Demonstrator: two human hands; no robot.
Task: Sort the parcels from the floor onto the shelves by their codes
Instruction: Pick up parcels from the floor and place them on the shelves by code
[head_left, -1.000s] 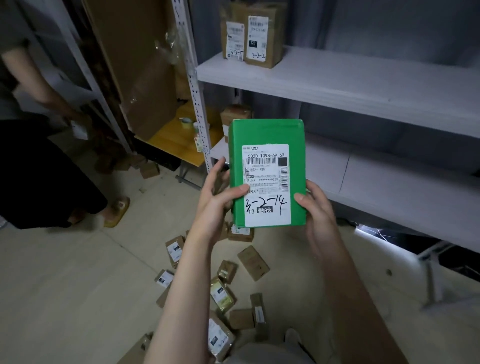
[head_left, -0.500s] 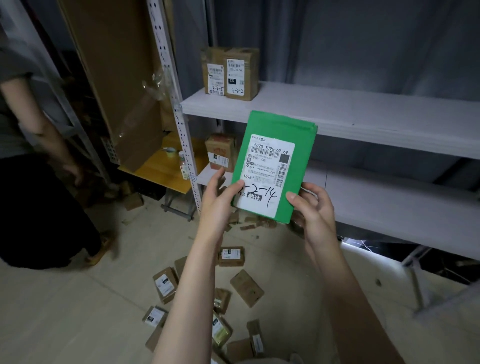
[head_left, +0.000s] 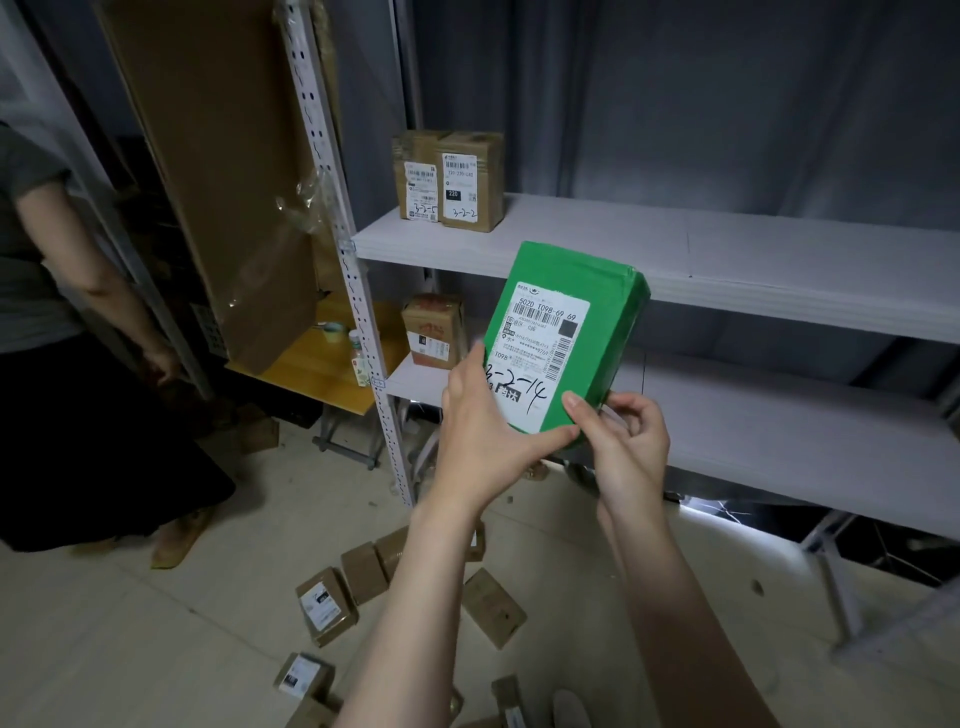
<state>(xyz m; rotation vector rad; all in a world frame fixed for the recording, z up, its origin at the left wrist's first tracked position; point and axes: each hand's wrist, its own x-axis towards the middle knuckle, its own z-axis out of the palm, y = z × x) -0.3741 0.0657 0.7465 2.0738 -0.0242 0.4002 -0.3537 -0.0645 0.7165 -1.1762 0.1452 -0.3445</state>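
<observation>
Fingers (head_left: 550, 440) of left hand (head_left: 483, 426) and right hand (head_left: 634, 447) grasp green parcel (head_left: 569, 332) | tilted further right than before

Top white shelf (head_left: 727, 244) has two brown parcels standing pressed together at its left end, the 3-2-5 parcel (head_left: 418, 182) and the 3-2-2 parcel (head_left: 471, 179). The shelf below (head_left: 779, 415) has one brown box (head_left: 434, 332) upright near the left post. The floor (head_left: 104, 649) is littered with small brown parcels (head_left: 326, 605).

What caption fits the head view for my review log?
Left hand and right hand hold a green labelled parcel up before the shelves.
</observation>
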